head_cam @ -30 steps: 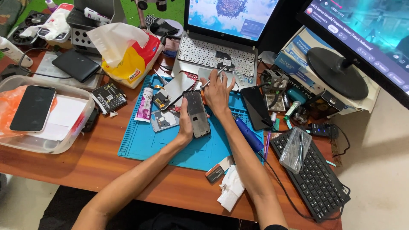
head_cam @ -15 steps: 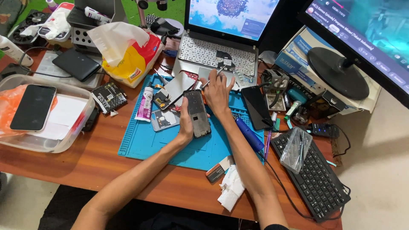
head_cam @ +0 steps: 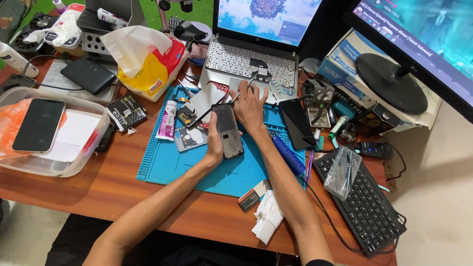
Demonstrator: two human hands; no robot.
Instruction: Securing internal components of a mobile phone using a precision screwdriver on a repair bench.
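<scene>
The left hand (head_cam: 215,140) is gripping a dark opened phone frame (head_cam: 229,130) by its left edge and lower end, fingers closed round it, holding it over the blue work mat (head_cam: 162,165) in the middle of the wooden desk (head_cam: 98,189). The frame's long axis is running almost straight away from the person, tilted slightly so that its far end is leaning left, toward the laptop (head_cam: 253,64); its open inner face is looking up at the camera. The right hand (head_cam: 249,106) is resting just beside the frame's far right corner, fingers curled round a thin metal tool (head_cam: 245,87) that is pointing up and right over the laptop's front edge. Another dark phone (head_cam: 297,123) is lying flat on the mat's right side, a blue-handled tool (head_cam: 288,155) near it.
</scene>
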